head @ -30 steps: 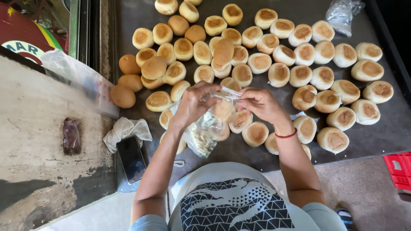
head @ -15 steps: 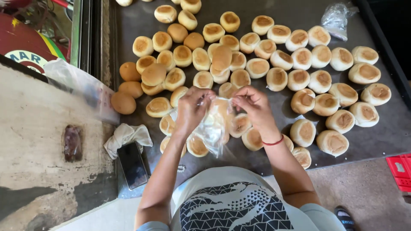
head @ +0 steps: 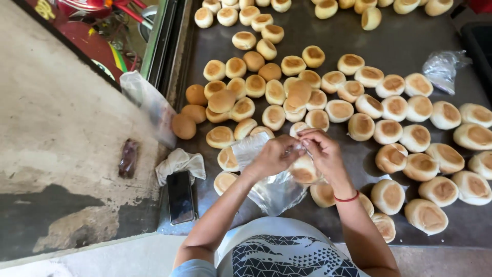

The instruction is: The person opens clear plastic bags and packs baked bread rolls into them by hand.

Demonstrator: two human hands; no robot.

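Left hand (head: 274, 156) and right hand (head: 322, 151), fingers pinched shut, grip clear plastic bag (head: 274, 190) containing a bun (head: 304, 170)

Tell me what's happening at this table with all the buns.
A person stands over a dark metal table covered with round baked buns. The left hand and right hand are together on the mouth of a clear plastic bag, which has at least one bun inside. A phone and a crumpled white cloth lie at the table's left edge.
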